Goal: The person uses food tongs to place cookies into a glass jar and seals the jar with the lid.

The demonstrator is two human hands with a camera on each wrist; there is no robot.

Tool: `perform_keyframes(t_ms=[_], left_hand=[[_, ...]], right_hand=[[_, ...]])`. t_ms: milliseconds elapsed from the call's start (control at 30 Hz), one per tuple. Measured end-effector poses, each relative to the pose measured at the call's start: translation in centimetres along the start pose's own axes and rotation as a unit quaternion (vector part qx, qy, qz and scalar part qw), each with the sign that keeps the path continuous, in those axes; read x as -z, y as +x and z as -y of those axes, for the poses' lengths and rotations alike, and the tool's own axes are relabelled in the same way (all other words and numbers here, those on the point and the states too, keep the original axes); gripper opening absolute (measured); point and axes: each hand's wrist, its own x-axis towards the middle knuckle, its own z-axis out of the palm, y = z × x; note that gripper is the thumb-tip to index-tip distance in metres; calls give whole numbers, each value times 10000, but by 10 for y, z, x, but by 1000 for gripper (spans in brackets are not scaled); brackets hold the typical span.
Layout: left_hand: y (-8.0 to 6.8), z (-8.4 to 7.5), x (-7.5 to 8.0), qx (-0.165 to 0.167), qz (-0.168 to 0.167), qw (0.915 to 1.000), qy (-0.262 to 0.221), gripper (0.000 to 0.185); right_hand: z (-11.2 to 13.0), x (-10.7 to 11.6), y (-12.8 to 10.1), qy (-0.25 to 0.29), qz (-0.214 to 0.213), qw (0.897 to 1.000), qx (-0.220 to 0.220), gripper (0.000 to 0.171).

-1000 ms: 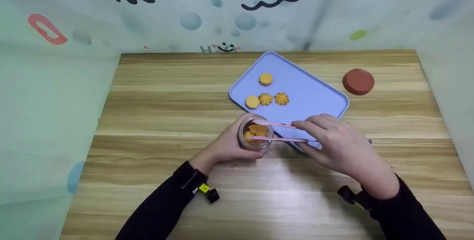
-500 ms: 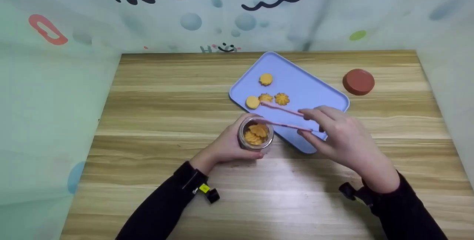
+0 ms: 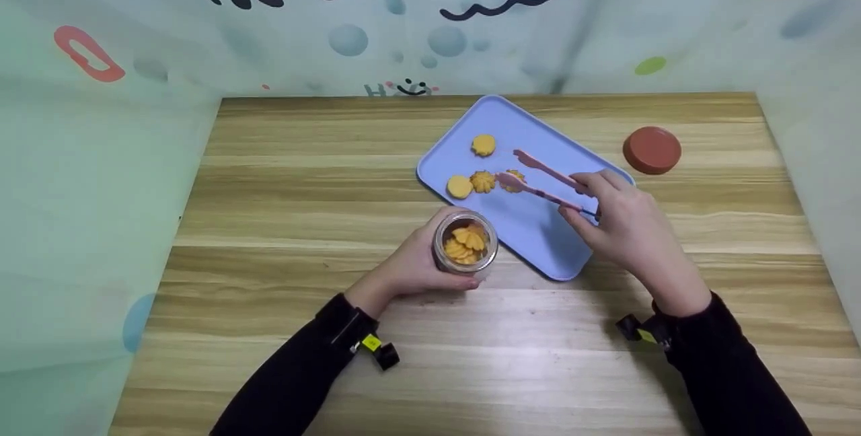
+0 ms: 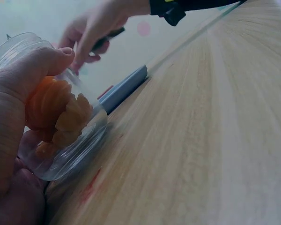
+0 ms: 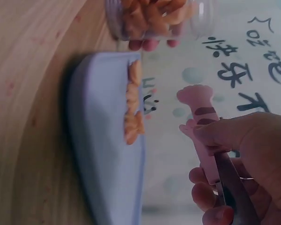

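My left hand grips a clear glass jar of orange cookies that stands on the wooden table just in front of a blue tray. The left wrist view shows my fingers wrapped round the jar. My right hand holds pink tongs, whose tips are spread over the rightmost cookie on the tray. Three more cookies lie there: one at the back, two in a row. In the right wrist view the tongs hover above the tray.
A red-brown lid lies on the table to the right of the tray. Printed fabric walls close in the table on the left, back and right. Bare wood stretches across the left half and the front.
My right hand carried the tongs from the jar's mouth back over the tray to the rightmost cookie. The left hand and the jar stayed in place.
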Motion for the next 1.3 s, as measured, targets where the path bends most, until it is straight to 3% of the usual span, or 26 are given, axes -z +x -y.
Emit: perform_keyframes(t_ms=[267, 900, 1300], left_hand=[[0, -1, 0, 33, -5, 9999, 112, 94], [0, -1, 1, 91, 43, 9997, 220, 96], [0, -2, 1, 9, -24, 9995, 319, 95]], right_hand=[[-12, -14, 1, -137, 354, 9989, -261, 46], [-11, -26, 1, -353, 959, 9928, -629, 49], [-13, -27, -1, -395, 992, 9925, -600, 47]])
